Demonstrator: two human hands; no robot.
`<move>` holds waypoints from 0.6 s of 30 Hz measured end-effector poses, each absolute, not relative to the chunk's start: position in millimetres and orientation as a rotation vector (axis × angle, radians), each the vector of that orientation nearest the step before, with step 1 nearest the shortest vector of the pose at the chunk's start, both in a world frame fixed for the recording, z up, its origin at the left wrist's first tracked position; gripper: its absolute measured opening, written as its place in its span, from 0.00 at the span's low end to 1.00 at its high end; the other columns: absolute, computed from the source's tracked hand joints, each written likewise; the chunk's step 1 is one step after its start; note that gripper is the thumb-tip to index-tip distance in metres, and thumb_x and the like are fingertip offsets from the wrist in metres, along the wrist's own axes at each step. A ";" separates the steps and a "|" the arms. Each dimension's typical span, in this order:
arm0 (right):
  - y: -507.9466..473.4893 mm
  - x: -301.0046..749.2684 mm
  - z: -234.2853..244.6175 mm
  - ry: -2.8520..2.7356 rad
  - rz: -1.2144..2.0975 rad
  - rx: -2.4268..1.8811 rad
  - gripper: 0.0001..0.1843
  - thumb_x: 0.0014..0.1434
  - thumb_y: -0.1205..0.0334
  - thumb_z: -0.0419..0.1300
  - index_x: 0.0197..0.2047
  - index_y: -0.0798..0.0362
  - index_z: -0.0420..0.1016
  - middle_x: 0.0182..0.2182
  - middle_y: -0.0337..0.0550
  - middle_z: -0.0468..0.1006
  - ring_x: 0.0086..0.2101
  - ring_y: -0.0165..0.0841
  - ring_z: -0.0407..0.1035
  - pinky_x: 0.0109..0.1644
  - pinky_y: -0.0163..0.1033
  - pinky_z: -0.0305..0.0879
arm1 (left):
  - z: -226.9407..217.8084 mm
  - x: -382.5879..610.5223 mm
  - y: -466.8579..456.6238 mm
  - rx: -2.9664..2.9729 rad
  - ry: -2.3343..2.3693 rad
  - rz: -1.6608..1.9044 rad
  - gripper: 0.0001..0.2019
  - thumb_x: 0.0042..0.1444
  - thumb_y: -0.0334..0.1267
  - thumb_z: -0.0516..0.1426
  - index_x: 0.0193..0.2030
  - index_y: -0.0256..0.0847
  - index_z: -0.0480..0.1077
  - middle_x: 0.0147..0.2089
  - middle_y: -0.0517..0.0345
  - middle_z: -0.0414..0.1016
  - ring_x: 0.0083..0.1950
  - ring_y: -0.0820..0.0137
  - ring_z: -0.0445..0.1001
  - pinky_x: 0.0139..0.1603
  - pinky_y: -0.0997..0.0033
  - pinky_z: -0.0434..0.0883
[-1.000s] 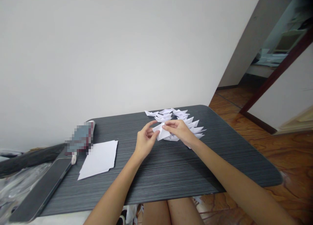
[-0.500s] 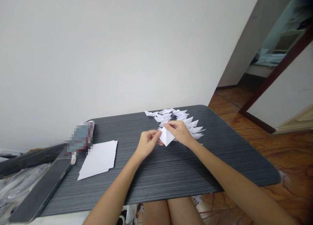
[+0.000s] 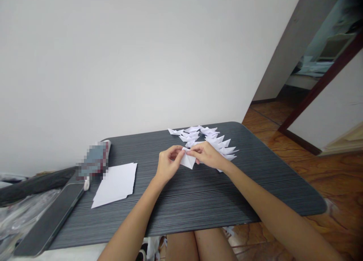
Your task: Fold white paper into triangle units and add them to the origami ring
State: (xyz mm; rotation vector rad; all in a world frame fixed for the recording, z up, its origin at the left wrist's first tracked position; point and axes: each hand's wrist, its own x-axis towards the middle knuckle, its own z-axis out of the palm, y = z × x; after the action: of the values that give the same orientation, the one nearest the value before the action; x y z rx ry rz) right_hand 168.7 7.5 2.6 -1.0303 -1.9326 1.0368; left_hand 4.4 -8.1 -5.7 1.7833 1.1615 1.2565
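Between my two hands is a small folded white paper [image 3: 188, 161], its lower corner pointing down toward me. My left hand [image 3: 170, 161] pinches its left upper edge between thumb and fingers. My right hand [image 3: 207, 154] grips the upper right edge, thumb and fingertips closed on it. Parts of the paper are hidden behind the fingers. Just beyond the hands, several folded white paper boats [image 3: 218, 139] stand in rows on the dark table, some partly covered by my right hand.
The dark table [image 3: 170, 208] stands against a white wall. At its left lies a stack of white paper sheets [image 3: 115, 185]. Behind that is a blurred-out object [image 3: 93, 159], with a long dark flat object [image 3: 52, 215] along the left edge. Wooden floor [image 3: 334, 181] shows at right.
The folded paper has been turned and looks smaller, its diamond face no longer showing fully. My right hand's fingers have moved down toward my left thumb.
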 end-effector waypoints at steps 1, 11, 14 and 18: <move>5.9 166.7 2.1 -1.938 1.050 -1.023 0.17 0.52 0.56 0.54 0.18 0.57 0.66 0.12 0.34 0.64 0.16 0.25 0.60 0.22 0.31 0.54 | -5.5 3.9 -8.0 1.799 1.162 1.278 0.10 0.49 0.41 0.55 0.31 0.36 0.71 0.28 0.57 0.74 0.26 0.74 0.71 0.25 0.78 0.67; 3.1 157.2 1.3 -1.627 1.585 -0.870 0.12 0.46 0.61 0.61 0.31 0.60 0.66 0.20 0.39 0.73 0.20 0.25 0.67 0.24 0.30 0.61 | -6.3 6.6 -9.0 1.480 1.259 1.457 0.10 0.51 0.41 0.52 0.25 0.37 0.64 0.16 0.66 0.64 0.12 0.80 0.60 0.11 0.81 0.57; 6.2 162.4 3.0 -1.609 1.551 -0.843 0.13 0.45 0.62 0.61 0.34 0.59 0.66 0.20 0.37 0.72 0.20 0.24 0.65 0.25 0.30 0.61 | -7.0 4.6 -5.2 1.458 1.295 1.428 0.10 0.53 0.39 0.51 0.24 0.37 0.62 0.13 0.67 0.61 0.11 0.78 0.60 0.10 0.81 0.56; 7.8 165.7 5.3 -1.654 1.404 -0.927 0.10 0.47 0.61 0.59 0.30 0.60 0.67 0.18 0.37 0.71 0.18 0.23 0.62 0.24 0.30 0.59 | -6.4 -0.2 -1.0 1.619 1.214 1.416 0.08 0.54 0.39 0.51 0.36 0.36 0.65 0.27 0.58 0.72 0.21 0.76 0.69 0.19 0.79 0.65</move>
State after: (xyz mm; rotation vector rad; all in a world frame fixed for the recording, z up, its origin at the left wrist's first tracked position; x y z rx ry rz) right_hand 165.7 7.8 5.3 -0.9273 -1.6543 1.4035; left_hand -0.2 -1.0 -6.4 1.6189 1.2136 1.4156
